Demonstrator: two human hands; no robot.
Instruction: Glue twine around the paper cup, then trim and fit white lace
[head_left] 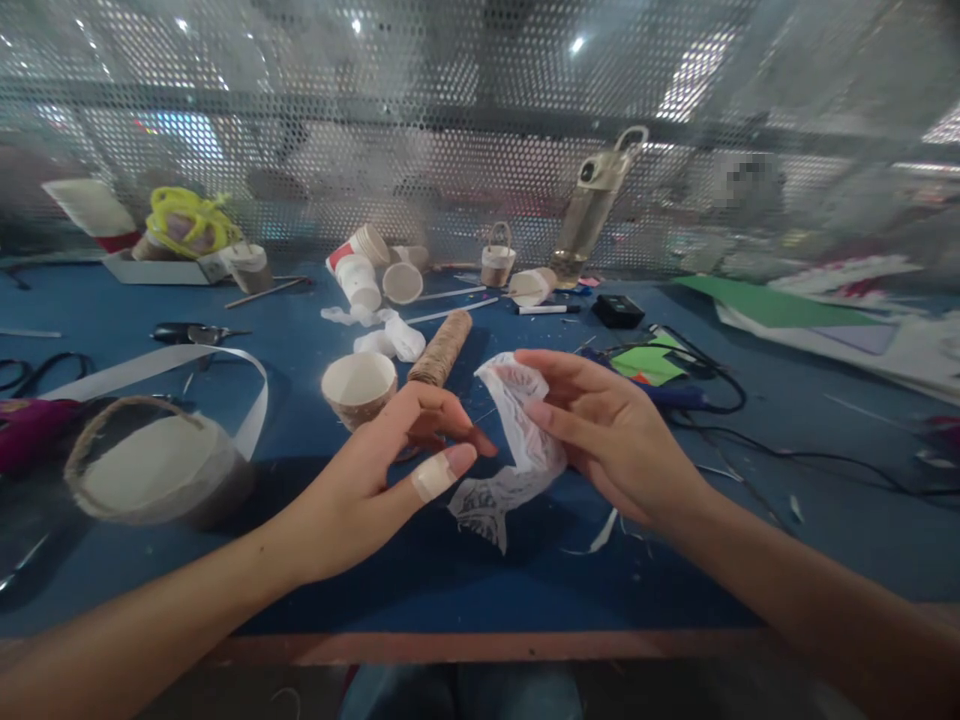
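Between thumb and fingers, my right hand (611, 430) pinches a strip of white lace ribbon (517, 440), whose loose end hangs down to the left above the blue table. My left hand (409, 455), with a plaster round its thumb, is just left of the lace; its fingers are apart and bent, with nothing in them. Beyond the left hand lies a roll of brown twine (444, 348). A twine-wrapped paper cup (360, 388) stands beside the roll, partly behind that hand. To the far left, a small basket with a twine handle (161, 465) tilts towards me.
Several paper cups (403, 283) lie at the back by a perforated metal screen (450, 120). A tall bottle (589, 215) stands there too. Black cables (810, 455) and green paper (780, 305) lie right. White ribbon (255, 400) curls behind the basket. The table's front edge (487, 648) is near.
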